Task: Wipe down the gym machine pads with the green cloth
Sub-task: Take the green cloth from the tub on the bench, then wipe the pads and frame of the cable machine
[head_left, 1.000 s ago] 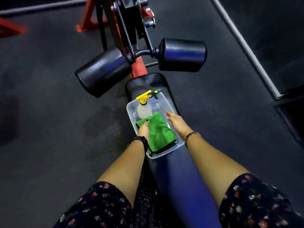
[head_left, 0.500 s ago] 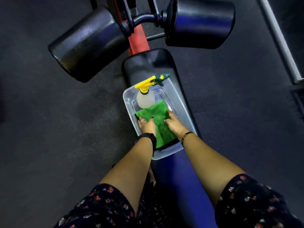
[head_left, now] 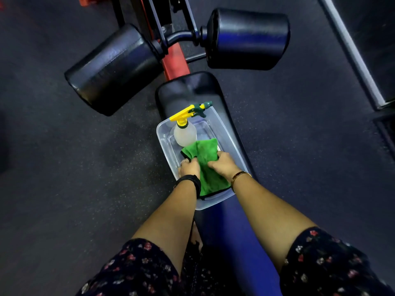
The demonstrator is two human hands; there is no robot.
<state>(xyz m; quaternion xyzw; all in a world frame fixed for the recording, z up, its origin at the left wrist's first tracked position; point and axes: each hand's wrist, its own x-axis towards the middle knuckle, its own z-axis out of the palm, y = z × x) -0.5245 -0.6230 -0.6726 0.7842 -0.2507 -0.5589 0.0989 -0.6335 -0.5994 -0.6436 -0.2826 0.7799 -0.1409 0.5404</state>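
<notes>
A green cloth (head_left: 205, 152) lies in a clear plastic tub (head_left: 229, 133) that rests on the long black bench pad (head_left: 188, 88). My left hand (head_left: 189, 167) and my right hand (head_left: 224, 164) both pinch the cloth inside the tub, and its far end is bunched up. A translucent spray bottle (head_left: 184, 133) with a yellow and green trigger stands at the tub's far end, touching the cloth. Beyond the bench are two black roller pads, one on the left (head_left: 111, 67) and one on the right (head_left: 248, 38).
A red machine frame (head_left: 174, 63) runs between the rollers. Dark rubber floor (head_left: 74, 167) lies on both sides of the bench. A grey bar (head_left: 350, 50) crosses the floor at the upper right. My flowered sleeves fill the bottom edge.
Both hands have closed on the cloth and gathered it, so its far end now stands bunched. The camera has come closer to the bench and rollers.
</notes>
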